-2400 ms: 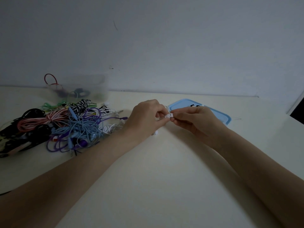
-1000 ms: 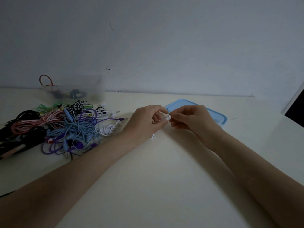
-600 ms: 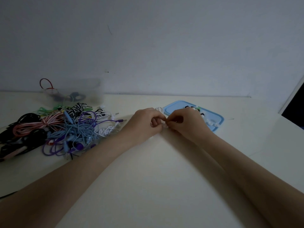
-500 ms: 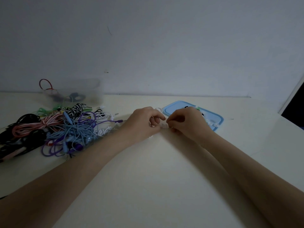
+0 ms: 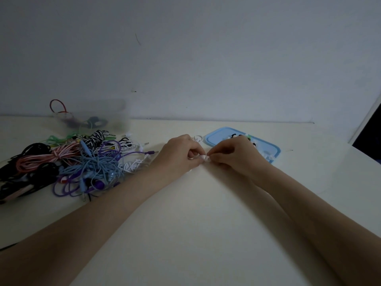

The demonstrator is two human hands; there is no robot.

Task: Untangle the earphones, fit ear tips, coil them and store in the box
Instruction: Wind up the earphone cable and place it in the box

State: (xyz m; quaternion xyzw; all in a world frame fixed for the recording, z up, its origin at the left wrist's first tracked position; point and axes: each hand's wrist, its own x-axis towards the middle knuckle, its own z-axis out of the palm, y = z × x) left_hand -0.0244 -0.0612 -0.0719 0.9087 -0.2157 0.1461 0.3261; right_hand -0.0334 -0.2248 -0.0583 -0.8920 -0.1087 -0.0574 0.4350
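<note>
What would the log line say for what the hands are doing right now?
step: fitting ear tip | left hand: pinches white earbud | right hand: pinches it too | blue lid: behind right hand | tangled earphones: left, on table

I seem to be at a plain desk in a home room, dimly lit; nothing here settles it beyond that. The table [image 5: 195,234] in front of me is a smooth cream surface pushed against a bare, pale wall [image 5: 206,58] with a few small scuff marks on it. At far right a dark opening [image 5: 371,139] with a light frame edge looks like a doorway or window. On the far left lies a heap of tangled earphones [image 5: 82,162] in many colours, behind it a clear plastic box [image 5: 92,116], and a blue lid [image 5: 272,149] holding small ear tips at right: household clutter, not shop or lab gear.
</note>
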